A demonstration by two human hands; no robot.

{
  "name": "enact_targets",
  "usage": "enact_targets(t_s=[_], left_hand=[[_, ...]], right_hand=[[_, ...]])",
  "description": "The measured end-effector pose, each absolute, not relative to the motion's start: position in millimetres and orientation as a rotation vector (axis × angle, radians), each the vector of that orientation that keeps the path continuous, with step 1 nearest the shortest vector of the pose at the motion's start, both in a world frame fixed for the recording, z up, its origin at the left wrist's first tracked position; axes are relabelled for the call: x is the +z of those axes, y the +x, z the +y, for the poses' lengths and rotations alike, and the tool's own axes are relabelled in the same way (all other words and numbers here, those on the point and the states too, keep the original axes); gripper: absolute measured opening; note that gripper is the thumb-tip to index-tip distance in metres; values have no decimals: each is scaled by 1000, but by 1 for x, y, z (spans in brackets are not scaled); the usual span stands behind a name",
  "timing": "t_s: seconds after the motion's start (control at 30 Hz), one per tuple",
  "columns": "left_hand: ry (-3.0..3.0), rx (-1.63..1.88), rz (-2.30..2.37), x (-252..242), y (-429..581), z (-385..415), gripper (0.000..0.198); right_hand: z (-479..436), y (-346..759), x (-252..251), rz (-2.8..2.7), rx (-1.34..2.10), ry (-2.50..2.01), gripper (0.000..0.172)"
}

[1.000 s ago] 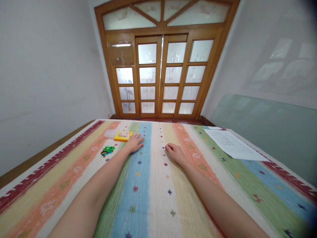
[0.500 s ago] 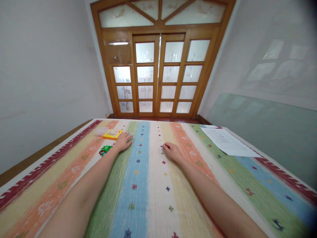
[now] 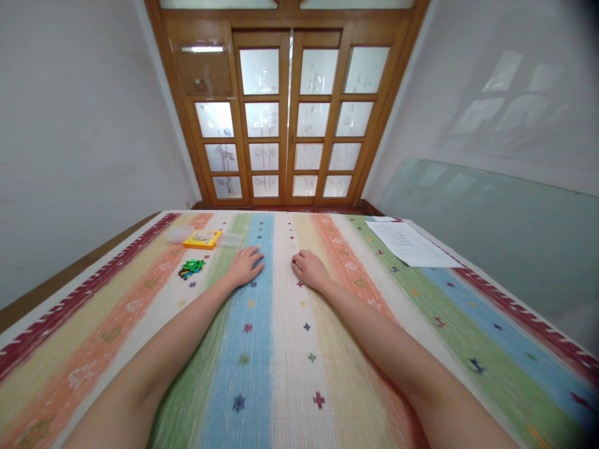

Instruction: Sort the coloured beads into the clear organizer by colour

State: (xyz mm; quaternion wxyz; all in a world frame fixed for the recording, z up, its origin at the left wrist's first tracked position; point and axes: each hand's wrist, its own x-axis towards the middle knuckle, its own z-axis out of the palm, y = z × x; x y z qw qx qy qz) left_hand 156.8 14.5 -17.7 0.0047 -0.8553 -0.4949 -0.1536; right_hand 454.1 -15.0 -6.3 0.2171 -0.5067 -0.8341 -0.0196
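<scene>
Two clear plastic containers [image 3: 229, 240] flank one yellow box [image 3: 202, 239], one heap of small green-and-blue pieces [image 3: 191, 269] nearer. Beside them the left hand [image 3: 244, 267] lies, grip spread; the right hand [image 3: 309, 268] curls, how tightly I cannot tell. White printed paper [image 3: 410, 245] lies rightward on the stripe-clothed table [image 3: 290, 374], before wooden glass-paned doors [image 3: 284, 118].

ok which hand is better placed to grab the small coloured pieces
Probably the left hand: it lies nearer the pile of small coloured pieces, off to the left. The right hand is farther away, with the left hand between it and the pile.
</scene>
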Motion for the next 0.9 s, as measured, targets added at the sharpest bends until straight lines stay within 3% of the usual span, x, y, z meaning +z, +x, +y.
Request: enact_targets(t_s=[0.17,0.47,0.6,0.9], left_hand=[[-2714,-349,-1670,-21,185,-4,67],[-2744,-337,-1678,-19,184,-10,71],[-2793,-329,-1623,-18,181,-13,72],[-2808,-295,-1626,-16,182,-24,71]], right_hand=[[-17,451,-6,-2338,-136,-1424,26],[-31,445,-9,-2345,-104,-1474,25],[-42,457,-9,-2376,33,-1323,32],[-34,464,-4,-2341,134,-1315,26]])
